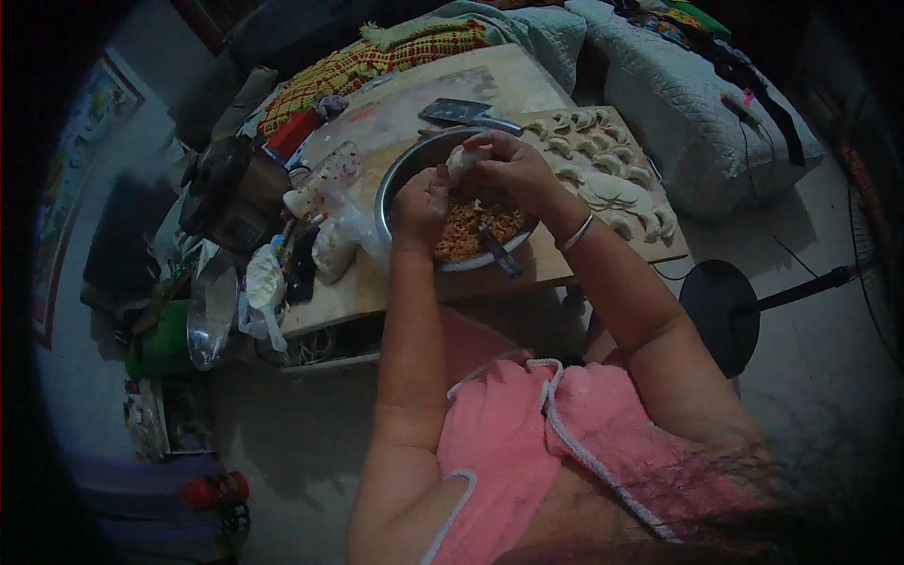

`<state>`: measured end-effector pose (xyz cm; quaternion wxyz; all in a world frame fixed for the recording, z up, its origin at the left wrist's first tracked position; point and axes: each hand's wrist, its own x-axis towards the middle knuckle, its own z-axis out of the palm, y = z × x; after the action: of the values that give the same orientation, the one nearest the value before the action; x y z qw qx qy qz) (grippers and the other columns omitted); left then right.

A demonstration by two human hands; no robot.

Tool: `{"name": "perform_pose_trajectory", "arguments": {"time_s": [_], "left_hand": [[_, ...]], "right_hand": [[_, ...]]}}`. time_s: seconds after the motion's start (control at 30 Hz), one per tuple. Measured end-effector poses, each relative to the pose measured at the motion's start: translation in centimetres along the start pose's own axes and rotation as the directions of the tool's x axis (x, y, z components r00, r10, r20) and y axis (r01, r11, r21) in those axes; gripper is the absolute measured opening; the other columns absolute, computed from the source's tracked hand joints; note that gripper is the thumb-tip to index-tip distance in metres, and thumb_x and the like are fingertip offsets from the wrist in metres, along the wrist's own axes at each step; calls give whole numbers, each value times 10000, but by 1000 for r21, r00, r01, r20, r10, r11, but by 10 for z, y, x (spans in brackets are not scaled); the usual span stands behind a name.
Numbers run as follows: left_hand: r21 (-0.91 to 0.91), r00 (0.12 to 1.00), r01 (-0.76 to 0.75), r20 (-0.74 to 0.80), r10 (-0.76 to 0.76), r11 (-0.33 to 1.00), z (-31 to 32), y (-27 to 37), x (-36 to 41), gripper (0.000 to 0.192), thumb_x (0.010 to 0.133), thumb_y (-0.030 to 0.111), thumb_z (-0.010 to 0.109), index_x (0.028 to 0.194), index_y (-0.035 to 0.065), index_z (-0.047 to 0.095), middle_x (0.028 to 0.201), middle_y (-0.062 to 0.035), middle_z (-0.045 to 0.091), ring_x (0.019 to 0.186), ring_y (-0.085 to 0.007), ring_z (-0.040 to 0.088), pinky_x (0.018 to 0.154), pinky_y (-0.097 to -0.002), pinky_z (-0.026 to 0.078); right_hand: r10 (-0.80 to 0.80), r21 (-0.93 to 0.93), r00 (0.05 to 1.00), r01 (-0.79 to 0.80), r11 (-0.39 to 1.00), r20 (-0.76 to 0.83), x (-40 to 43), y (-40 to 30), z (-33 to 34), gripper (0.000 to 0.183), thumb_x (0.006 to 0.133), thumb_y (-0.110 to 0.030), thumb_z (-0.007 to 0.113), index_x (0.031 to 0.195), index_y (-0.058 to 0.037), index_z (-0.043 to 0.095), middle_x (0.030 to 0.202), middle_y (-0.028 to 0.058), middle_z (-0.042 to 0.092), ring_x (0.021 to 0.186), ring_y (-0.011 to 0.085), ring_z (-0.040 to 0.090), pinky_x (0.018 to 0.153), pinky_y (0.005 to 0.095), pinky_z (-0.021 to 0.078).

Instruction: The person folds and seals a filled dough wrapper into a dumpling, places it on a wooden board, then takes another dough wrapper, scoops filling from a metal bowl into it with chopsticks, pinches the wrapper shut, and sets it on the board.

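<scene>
Above a metal bowl [385, 201] of minced filling [462, 229], my two hands meet at a pale dumpling [460, 162]. My right hand [519, 169] pinches it from the right. The fingers of my left hand [424, 205] press its lower left side; they partly hide it. A spoon handle [500, 253] leans out over the bowl's near rim. Right of the bowl, shaped dumplings [586, 147] lie in rows on a wooden board [544, 261]. Flat round wrappers [613, 191] overlap in a pile among them.
A cleaver [455, 111] lies behind the bowl. Left stand a dark electric cooker [236, 194], plastic bags of flour [265, 279], a black phone-like slab [304, 265] and a metal basin [212, 311]. A fan's round base [720, 318] rests on the floor at right, near a covered sofa [678, 120].
</scene>
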<state>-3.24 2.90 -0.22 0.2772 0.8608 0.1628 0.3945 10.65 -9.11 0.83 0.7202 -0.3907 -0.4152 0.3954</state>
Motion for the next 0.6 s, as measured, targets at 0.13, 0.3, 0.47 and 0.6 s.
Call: {"name": "perform_pose_trajectory", "arguments": {"time_s": [0.13,0.3,0.47,0.6], "left_hand": [[-158,996,87,33,-83,984,0,4,-2,260,911,246,509,796,20,567,674,-188,524,626,-314,535,600,-375,431],[-162,998,58,1,-58,985,0,3,-2,202,889,198,537,795,21,563,660,-158,527,601,-271,529,584,-353,432],[-256,995,102,36,-96,961,2,8,-3,195,881,195,552,794,21,563,655,-145,528,589,-245,528,573,-342,431],[-192,987,125,123,-102,973,0,-3,-3,204,881,196,545,776,22,561,657,-142,531,583,-258,526,563,-350,425]], "right_hand": [[-21,32,998,19,999,58,2,0,-2,380,843,-43,570,1214,-35,491,1057,97,589,901,155,614,745,269,511],[28,74,993,-37,997,111,5,2,-4,401,847,-53,577,1232,-23,474,1054,94,588,896,162,617,781,286,517],[49,27,985,-55,998,163,4,4,-8,406,860,-61,572,1248,-25,459,1027,67,597,892,145,624,743,266,517],[78,24,985,-82,996,152,0,-2,-1,364,880,-83,567,1227,-22,476,1004,58,603,873,142,624,726,248,513]]}}
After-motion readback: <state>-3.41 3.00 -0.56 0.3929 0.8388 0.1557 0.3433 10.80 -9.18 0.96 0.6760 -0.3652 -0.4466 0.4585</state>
